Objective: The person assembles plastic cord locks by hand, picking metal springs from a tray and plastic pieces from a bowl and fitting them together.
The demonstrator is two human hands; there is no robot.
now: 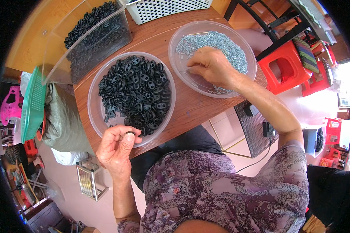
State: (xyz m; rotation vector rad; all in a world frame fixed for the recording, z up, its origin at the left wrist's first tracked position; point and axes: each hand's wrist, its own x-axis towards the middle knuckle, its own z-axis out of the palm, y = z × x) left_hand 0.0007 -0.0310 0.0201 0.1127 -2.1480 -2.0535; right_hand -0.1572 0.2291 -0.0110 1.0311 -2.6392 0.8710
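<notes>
My left hand (118,151) is closed in a pinch at the near edge of a clear round tub (92,112). A small black plastic piece (130,133) shows between its thumb and fingertips, mostly hidden. Heaped in that tub are many black oval plastic pieces (134,91) with two holes each. My right hand (214,66) reaches into a second clear tub (174,64), farther right, which holds a pile of small silvery screws (229,48). Its fingers are bent together low over the screws, and whatever lies in them cannot be made out.
Both tubs stand on a brown wooden table (194,108). A clear bin (105,46) of more black pieces is at the back left, beside a white perforated basket (167,9). Red plastic stools (286,66) stand to the right; a green basket (32,105) and a sack (62,116) are left.
</notes>
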